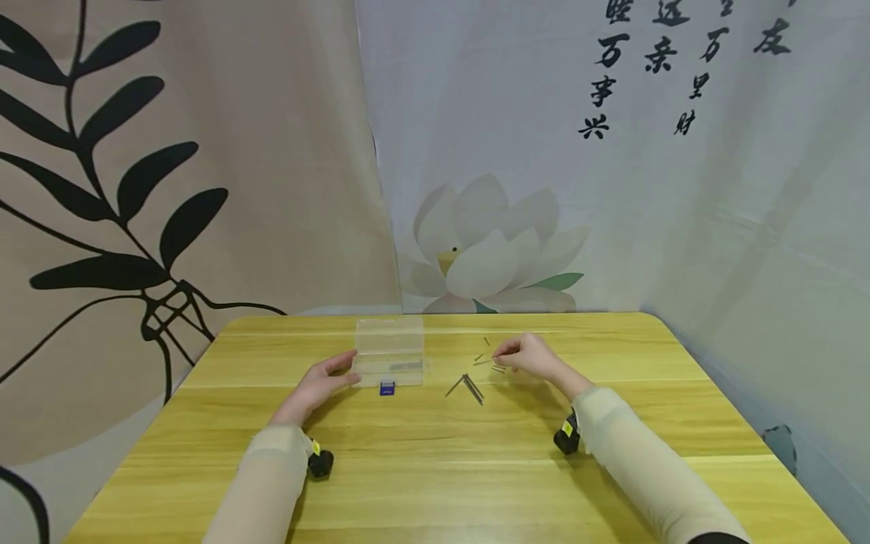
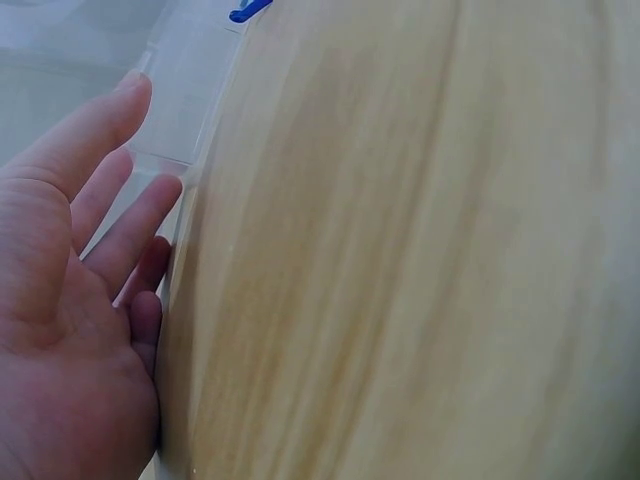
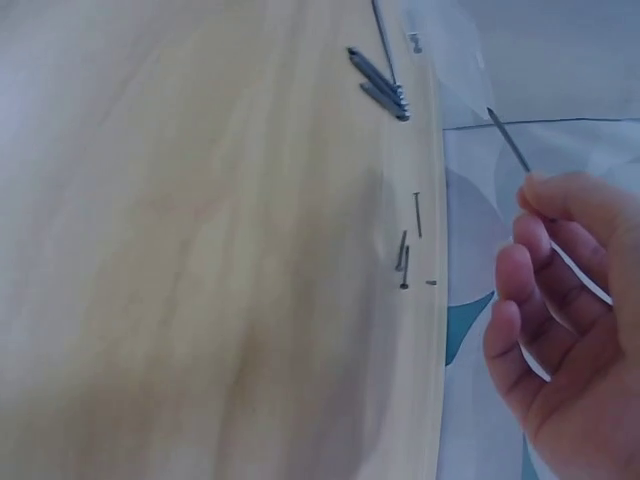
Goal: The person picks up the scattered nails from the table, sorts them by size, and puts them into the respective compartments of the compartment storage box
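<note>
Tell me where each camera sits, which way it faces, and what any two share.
Head: on the person's head, facing forward and down at the table, clear box and loose nails; left grip, right grip and sleeves show.
Left wrist: on that wrist, facing the clear box's edge and the table; only the left grip shows.
Right wrist: on that wrist, facing the loose nails, table and held nail; only the right grip shows.
Shared: the blue latch appears in head and left wrist views.

Our left grip point(image 1: 323, 384) rests relaxed at the left edge of the clear box point(image 1: 390, 335); our right grip point(image 1: 533, 358) pinches right of it.
</note>
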Tool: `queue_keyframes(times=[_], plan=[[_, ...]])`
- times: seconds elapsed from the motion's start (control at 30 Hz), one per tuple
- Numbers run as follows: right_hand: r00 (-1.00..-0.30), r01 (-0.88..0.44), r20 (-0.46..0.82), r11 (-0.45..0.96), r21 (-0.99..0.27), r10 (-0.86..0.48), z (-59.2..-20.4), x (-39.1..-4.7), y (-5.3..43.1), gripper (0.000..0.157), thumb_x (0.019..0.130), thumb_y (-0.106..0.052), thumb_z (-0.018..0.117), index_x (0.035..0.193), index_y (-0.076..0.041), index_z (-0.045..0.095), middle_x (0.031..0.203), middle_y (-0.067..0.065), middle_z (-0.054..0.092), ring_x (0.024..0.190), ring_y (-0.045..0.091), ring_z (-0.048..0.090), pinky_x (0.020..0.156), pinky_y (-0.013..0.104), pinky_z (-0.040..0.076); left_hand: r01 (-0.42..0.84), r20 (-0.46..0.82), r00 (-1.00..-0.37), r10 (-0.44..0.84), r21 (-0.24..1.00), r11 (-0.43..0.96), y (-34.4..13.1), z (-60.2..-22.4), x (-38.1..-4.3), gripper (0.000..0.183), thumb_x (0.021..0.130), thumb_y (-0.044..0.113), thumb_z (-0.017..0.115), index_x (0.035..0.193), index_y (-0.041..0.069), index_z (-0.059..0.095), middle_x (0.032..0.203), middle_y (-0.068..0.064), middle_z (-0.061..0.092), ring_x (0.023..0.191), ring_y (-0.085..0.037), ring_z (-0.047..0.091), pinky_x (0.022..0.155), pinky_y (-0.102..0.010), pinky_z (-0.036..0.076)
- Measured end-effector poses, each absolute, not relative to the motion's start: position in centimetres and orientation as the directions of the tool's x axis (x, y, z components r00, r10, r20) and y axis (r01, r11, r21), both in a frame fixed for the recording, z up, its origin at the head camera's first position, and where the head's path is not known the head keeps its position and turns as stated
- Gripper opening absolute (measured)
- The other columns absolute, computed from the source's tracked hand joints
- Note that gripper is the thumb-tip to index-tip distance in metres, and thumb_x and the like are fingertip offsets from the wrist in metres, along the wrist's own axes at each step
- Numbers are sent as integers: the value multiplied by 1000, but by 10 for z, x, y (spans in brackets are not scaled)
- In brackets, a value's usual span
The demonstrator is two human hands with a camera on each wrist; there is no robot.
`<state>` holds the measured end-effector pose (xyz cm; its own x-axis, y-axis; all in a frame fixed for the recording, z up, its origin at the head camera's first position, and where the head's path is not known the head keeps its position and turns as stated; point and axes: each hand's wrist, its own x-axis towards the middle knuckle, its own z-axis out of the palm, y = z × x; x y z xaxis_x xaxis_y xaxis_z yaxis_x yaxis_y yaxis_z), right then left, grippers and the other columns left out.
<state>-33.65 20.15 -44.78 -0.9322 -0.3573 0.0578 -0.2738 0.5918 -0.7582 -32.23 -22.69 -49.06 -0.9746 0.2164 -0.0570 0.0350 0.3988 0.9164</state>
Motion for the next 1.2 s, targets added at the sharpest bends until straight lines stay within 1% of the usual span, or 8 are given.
queue_keyframes(times=[0.33,0.53,0.63,0.73,0.9,0.97,1.1,1.2], plan=[[-925,-289,65,583,-760,-374,-444,-337,195,18,91,-16,68,101,-3,75,88,1,72,69,33,62,65,52,52,12,-81,-974,209,912,410,-226,-491,-324,66,93,25,67,151,11,36,152,-18,36,140,-36,29,112,-55,23],[-917,-300,67,569,-765,-393,-446,-341,183,16,91,-17,68,99,-5,75,88,11,72,70,38,62,63,48,53,14,-79,-975,209,912,409,-226,-491,-323,66,94,24,67,151,12,36,151,-16,36,140,-35,30,112,-54,23],[-912,-305,70,556,-773,-403,-445,-343,173,15,92,-18,68,99,-7,76,89,13,71,72,40,62,60,45,52,23,-69,-976,209,912,410,-226,-491,-323,66,93,24,67,150,11,36,151,-18,36,139,-36,30,112,-55,23],[-911,-314,79,557,-769,-404,-446,-347,161,15,92,-19,68,99,-9,76,89,9,71,70,35,62,56,40,50,26,-66,-976,207,911,412,-226,-491,-322,66,93,25,68,150,11,37,151,-18,37,139,-37,30,112,-55,23],[-906,-333,102,545,-769,-410,-453,-352,137,15,92,-19,68,99,-8,76,89,0,71,68,22,60,62,39,53,18,-70,-978,195,909,416,-227,-489,-321,66,92,25,68,149,12,39,150,-17,38,139,-36,31,111,-55,24],[-904,-346,120,539,-768,-410,-457,-354,127,14,92,-18,68,99,-8,76,89,-2,70,69,19,59,63,37,54,12,-72,-979,189,912,411,-227,-489,-321,65,92,24,69,149,12,39,150,-16,38,139,-35,31,111,-55,24],[-907,-367,163,536,-761,-389,-464,-358,108,13,92,-16,68,97,-8,76,88,-3,70,70,16,56,61,30,48,14,-67,-980,188,917,398,-227,-490,-320,65,92,23,69,149,11,40,150,-17,39,139,-35,32,111,-55,24],[-912,-371,186,541,-755,-366,-469,-361,95,11,92,-17,68,94,-10,77,88,-3,70,74,13,57,63,30,47,21,-56,-981,184,920,391,-227,-490,-320,65,91,24,70,148,11,41,149,-17,40,138,-36,32,111,-56,24]])
